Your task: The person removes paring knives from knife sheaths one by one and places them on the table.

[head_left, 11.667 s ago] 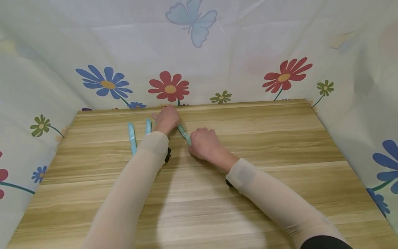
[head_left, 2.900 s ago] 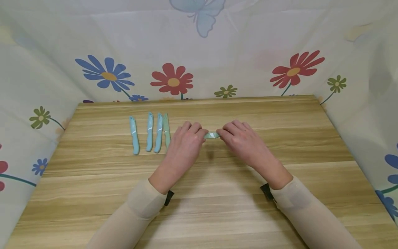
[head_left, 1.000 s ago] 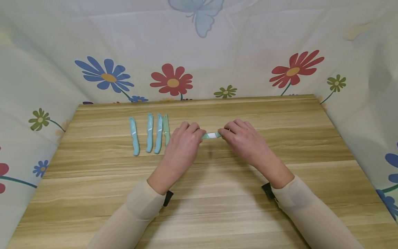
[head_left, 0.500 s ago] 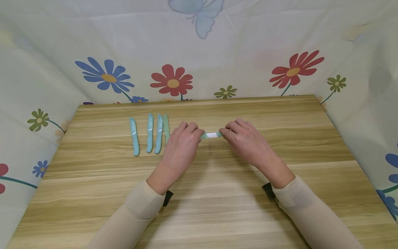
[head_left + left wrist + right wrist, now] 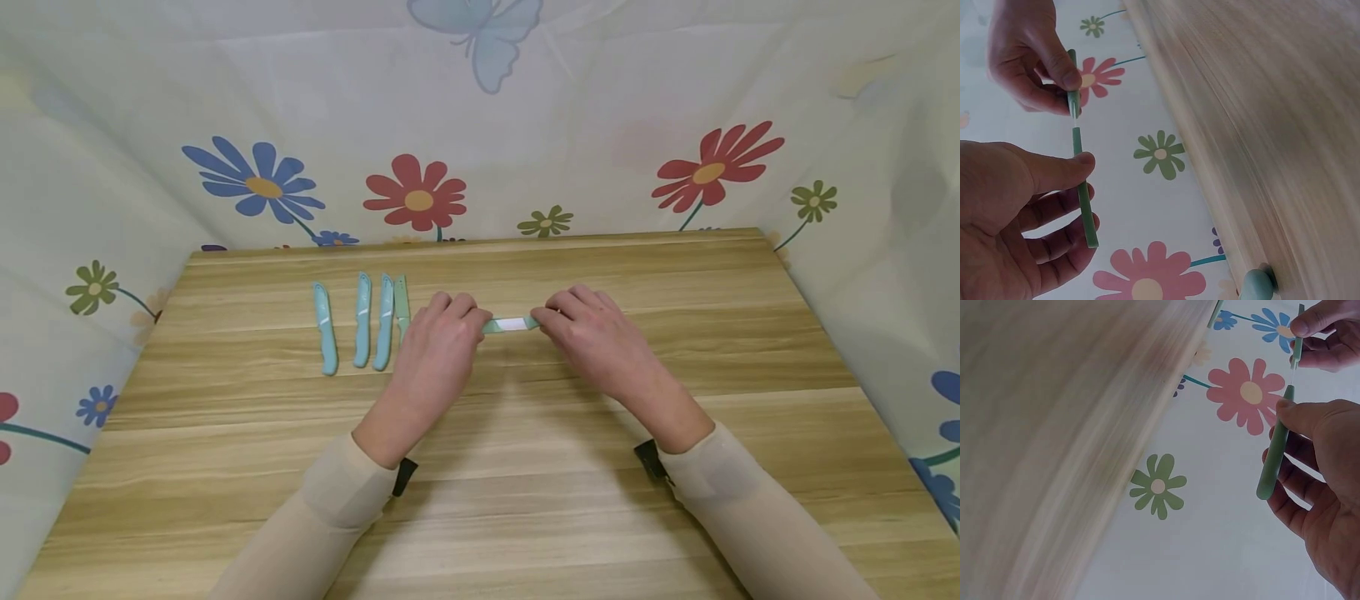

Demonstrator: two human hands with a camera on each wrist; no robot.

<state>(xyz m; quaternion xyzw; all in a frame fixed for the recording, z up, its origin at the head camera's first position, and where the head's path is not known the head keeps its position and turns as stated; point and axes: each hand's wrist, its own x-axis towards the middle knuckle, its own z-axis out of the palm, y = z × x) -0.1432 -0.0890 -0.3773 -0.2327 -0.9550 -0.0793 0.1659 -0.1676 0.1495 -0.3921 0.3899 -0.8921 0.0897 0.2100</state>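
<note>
Both hands hold a green-handled knife level above the table in the head view. Its white blade (image 5: 512, 324) shows between them. My left hand (image 5: 438, 350) pinches the flat green sheath (image 5: 1088, 215) between thumb and fingers. My right hand (image 5: 596, 337) grips the rounded green handle (image 5: 1275, 456), thumb on top. The blade is partly out of the sheath, its tip hidden inside. To the left lie three light-blue sheathed knives, the leftmost knife (image 5: 325, 327), the middle knife (image 5: 362, 321) and the right knife (image 5: 383, 323). Beside them a green knife (image 5: 402, 297) is partly covered by my left hand.
The wood-grain table (image 5: 525, 500) ends at a back edge against a white flowered curtain (image 5: 592, 167). The same cloth hangs along both sides. Black straps show at both wrists, below the cream sleeves (image 5: 345, 492).
Over the longer span, a blue and a green knife have joined the row on the left. In the last seconds my hands have drawn slightly apart and more white blade shows.
</note>
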